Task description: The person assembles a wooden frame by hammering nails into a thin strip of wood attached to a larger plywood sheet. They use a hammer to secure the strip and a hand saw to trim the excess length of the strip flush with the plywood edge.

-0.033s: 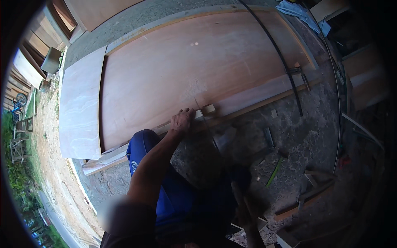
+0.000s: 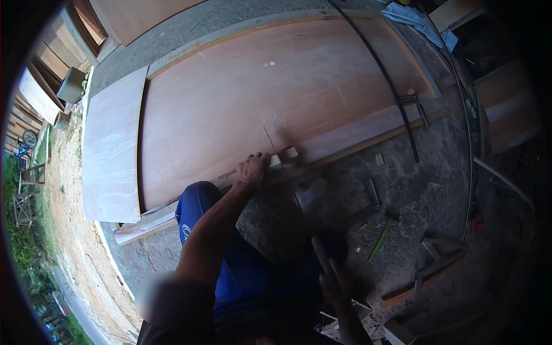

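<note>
My left hand [image 2: 252, 169] is closed over a narrow wooden strip [image 2: 275, 160] and presses it down at the near edge of a large framed plywood panel [image 2: 218, 109]. Just right of my fingers, the thin blade of a handsaw [image 2: 268, 137] crosses the strip, seen almost edge-on. Beyond the blade lies the strip's short end [image 2: 292, 152]. Low in the view, my right hand [image 2: 336, 284] grips the saw's handle; shadow and motion blur its fingers. Sawdust [image 2: 273, 122] lies on the panel ahead of the blade.
A pale plywood sheet [image 2: 112, 149] overlaps the panel's left end. A clamp [image 2: 421, 112] and a black strip [image 2: 397, 95] sit at its right. On the concrete lie a green strip [image 2: 379, 240], a metal piece [image 2: 372, 192] and wood offcuts [image 2: 422, 287]. My blue-clad knee [image 2: 198, 198] is beside the panel.
My right hand has pushed forward and slightly left, and the saw tip reaches farther over the panel. My left hand holds its place on the strip.
</note>
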Tool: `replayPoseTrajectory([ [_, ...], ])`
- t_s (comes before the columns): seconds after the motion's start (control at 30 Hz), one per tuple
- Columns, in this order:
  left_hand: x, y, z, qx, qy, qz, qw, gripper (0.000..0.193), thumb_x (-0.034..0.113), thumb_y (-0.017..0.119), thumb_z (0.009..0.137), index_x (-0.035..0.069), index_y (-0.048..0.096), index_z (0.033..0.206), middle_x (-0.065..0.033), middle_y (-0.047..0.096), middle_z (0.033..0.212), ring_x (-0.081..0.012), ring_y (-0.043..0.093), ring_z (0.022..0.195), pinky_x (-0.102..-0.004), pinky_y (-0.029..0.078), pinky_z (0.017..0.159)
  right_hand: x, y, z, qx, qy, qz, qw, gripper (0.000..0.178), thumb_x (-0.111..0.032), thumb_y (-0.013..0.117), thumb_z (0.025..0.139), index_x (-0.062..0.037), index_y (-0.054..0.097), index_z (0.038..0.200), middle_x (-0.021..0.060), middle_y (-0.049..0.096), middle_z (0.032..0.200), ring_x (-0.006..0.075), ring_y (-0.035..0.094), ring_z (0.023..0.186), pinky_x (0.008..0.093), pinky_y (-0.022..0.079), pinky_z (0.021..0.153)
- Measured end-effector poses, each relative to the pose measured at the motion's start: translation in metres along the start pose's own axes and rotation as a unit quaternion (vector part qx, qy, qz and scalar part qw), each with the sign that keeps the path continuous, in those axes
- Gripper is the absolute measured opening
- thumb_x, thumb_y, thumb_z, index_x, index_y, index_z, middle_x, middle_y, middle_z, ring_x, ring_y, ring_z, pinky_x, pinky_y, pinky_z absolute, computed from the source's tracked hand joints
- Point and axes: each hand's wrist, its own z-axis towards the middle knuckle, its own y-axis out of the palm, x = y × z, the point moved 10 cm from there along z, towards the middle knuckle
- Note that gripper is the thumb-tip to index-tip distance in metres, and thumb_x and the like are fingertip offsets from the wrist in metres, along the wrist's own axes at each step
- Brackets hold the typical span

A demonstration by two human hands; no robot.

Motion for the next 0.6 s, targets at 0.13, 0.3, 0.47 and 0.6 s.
replayPoseTrajectory([
  [0.13,0.014,-0.001,0.009,-0.003,0.012,-0.008,1.0,0.03,0.028,0.069,0.084,0.01,0.056,0.104,-0.0139,0.062,0.109,-0.0379,0.059,0.111,-0.0529,0.049,0.085,0.045,0.046,0.1,0.045,0.054,0.13,0.989,0.049,-0.013,0.067,0.092,0.0022,0.055,0.137,0.0225,0.069,0.118,0.0286,0.072,0.097,0.0354,0.055,0.084],
  [0.3,0.003,-0.011,-0.001,-0.019,0.008,0.005,1.0,0.019,0.02,0.056,0.09,0.011,0.057,0.107,-0.0142,0.062,0.109,-0.0382,0.061,0.106,-0.0498,0.051,0.087,0.022,-0.003,-0.02,-0.038,0.067,-0.038,0.996,0.048,-0.015,0.063,0.094,0.0008,0.054,0.139,0.0222,0.07,0.117,0.0303,0.074,0.092,0.0367,0.058,0.078],
  [0.47,0.003,0.0,-0.003,-0.004,0.008,0.008,1.0,0.019,0.017,0.057,0.089,0.011,0.057,0.107,-0.0143,0.062,0.109,-0.0381,0.061,0.106,-0.0494,0.052,0.086,0.052,-0.011,-0.084,-0.009,0.17,0.101,0.98,0.05,-0.016,0.065,0.092,-0.0021,0.055,0.139,0.0211,0.072,0.108,0.0293,0.074,0.084,0.0368,0.057,0.072],
  [0.6,0.023,-0.011,0.005,-0.011,0.019,0.033,0.999,0.021,0.017,0.057,0.089,0.013,0.058,0.11,-0.0135,0.063,0.113,-0.0371,0.061,0.109,-0.0487,0.053,0.087,0.053,0.05,0.1,0.048,0.043,0.091,0.994,0.051,-0.012,0.069,0.089,0.0002,0.056,0.137,0.021,0.072,0.104,0.034,0.073,0.096,0.0367,0.056,0.082],
])
